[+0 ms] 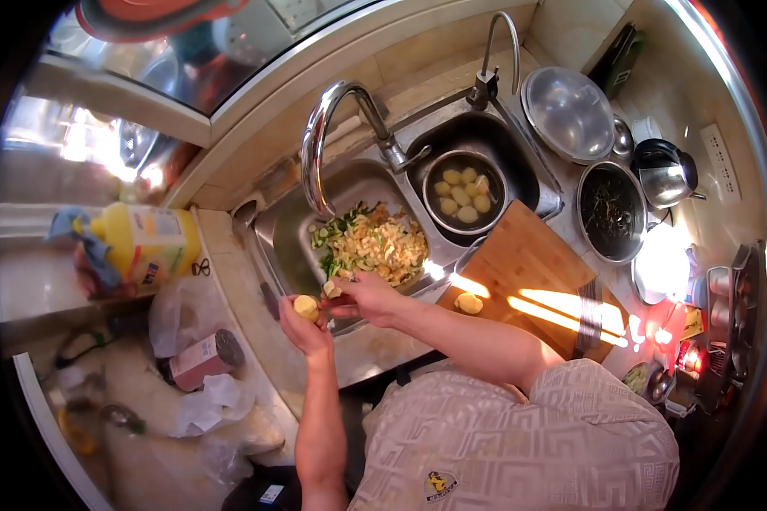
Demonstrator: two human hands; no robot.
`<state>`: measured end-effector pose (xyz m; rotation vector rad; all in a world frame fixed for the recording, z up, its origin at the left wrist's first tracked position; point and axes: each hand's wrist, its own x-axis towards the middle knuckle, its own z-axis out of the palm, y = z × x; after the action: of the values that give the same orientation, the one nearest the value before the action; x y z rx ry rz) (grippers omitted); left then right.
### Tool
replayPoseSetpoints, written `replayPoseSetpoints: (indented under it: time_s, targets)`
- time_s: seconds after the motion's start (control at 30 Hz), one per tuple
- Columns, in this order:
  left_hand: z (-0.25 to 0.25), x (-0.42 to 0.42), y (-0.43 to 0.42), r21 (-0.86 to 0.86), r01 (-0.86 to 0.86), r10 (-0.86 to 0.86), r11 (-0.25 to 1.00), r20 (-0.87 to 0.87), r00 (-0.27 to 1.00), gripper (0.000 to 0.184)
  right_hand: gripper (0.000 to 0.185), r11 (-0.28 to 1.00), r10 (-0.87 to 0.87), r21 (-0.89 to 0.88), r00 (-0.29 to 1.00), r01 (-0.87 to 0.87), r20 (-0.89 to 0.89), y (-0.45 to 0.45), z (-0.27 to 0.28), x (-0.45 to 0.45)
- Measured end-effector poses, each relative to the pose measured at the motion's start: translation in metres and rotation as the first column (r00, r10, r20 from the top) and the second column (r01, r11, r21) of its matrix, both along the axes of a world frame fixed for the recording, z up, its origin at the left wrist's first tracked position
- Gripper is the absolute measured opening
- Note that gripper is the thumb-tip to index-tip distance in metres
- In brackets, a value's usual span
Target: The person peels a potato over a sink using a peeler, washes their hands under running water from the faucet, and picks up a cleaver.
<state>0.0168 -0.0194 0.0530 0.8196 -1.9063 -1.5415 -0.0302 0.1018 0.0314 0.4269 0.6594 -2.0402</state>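
My left hand [307, 334] is closed around a peeled yellow potato [306, 307] at the front edge of the left sink basin [294, 200]. Close beside it, my right hand [365, 298] has its fingers closed, with a pale piece [333, 289] at the fingertips. Whether a tool is also in that hand, I cannot make out. Below the hands' far side, a heap of peelings and green scraps [379, 247] lies in the basin. In the right basin, a metal pot [500, 183] holds several peeled potatoes [458, 196] in water.
A chrome faucet [315, 153] arches over the left basin. On the right, a wooden cutting board [533, 264] carries another potato [468, 303] and a dark-bladed knife or cleaver [590, 315]. Metal bowls [568, 115] and a kettle [666, 179] stand beyond. A yellow bottle [149, 243] is at left.
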Motion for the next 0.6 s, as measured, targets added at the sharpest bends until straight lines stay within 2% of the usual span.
replayPoseSetpoints:
  time_s: [0.03,0.07,0.1,0.13,0.17,0.2,0.23,0.27,0.3,0.37,0.4,0.5,0.53,0.57,0.6]
  targets:
    - [0.010,-0.001,0.003,0.381,0.037,-0.050,0.924,0.024,0.998,0.036,0.029,1.000,0.000,-0.002,1.000,0.000,0.001,0.002,0.000,-0.003]
    - [0.016,-0.002,0.004,0.705,0.057,-0.106,0.707,0.026,0.994,0.039,0.029,0.988,0.024,0.156,0.987,0.001,-0.161,0.004,0.000,-0.007]
    - [0.014,-0.002,0.002,0.704,0.057,-0.105,0.708,0.026,0.994,0.039,0.030,0.951,0.072,0.308,0.947,0.029,-0.313,0.005,0.000,-0.008]
    - [0.010,-0.002,0.000,0.734,0.000,-0.122,0.679,0.112,0.986,0.040,0.030,0.951,0.073,0.309,0.947,0.029,-0.313,0.005,-0.001,-0.008]
    - [0.008,-0.003,-0.001,0.759,-0.059,-0.142,0.649,0.197,0.970,0.042,0.029,0.954,0.136,0.300,0.904,-0.009,-0.406,0.005,-0.002,-0.008]
    - [0.004,-0.003,0.001,0.759,-0.061,-0.143,0.648,0.200,0.969,0.042,0.029,0.955,0.194,0.294,0.848,-0.047,-0.493,0.006,-0.002,-0.006]
    - [0.003,-0.004,0.005,0.660,-0.049,-0.164,0.750,0.257,0.952,0.041,0.029,0.953,0.245,0.292,0.781,-0.084,-0.574,0.006,-0.002,-0.005]
    - [0.002,-0.006,0.008,0.547,-0.025,-0.177,0.836,0.313,0.933,0.041,0.028,0.934,0.303,0.338,0.765,-0.118,-0.569,0.008,0.002,-0.008]
    - [0.000,-0.007,0.006,0.548,-0.023,-0.179,0.836,0.314,0.932,0.041,0.028,0.934,0.301,0.338,0.766,-0.116,-0.568,0.007,-0.003,-0.009]
    - [-0.005,-0.008,-0.004,0.621,0.024,-0.246,0.783,0.274,0.930,0.041,0.027,0.981,0.164,0.169,0.860,-0.092,-0.483,0.003,-0.011,-0.011]
    - [-0.004,-0.006,-0.010,0.620,0.021,-0.246,0.784,0.279,0.928,0.041,0.028,0.987,0.109,0.145,0.942,-0.065,-0.317,0.002,-0.016,-0.012]
    - [0.001,-0.007,-0.025,0.915,0.004,-0.442,0.404,0.191,0.877,0.038,0.027,0.989,0.023,0.147,0.974,0.010,-0.223,0.008,-0.018,-0.019]
    - [0.003,-0.007,-0.024,0.914,0.002,-0.443,0.405,0.194,0.875,0.038,0.028,0.974,0.069,0.225,0.953,-0.001,-0.295,0.007,-0.014,-0.017]
    - [0.005,-0.009,-0.023,0.900,0.005,-0.454,0.436,0.216,0.865,0.039,0.028,0.975,0.067,0.224,0.954,0.000,-0.293,0.007,-0.011,-0.018]
    - [0.007,-0.011,-0.021,0.885,0.009,-0.465,0.466,0.236,0.854,0.040,0.029,0.969,0.175,0.234,0.894,-0.082,-0.411,0.008,-0.007,-0.019]
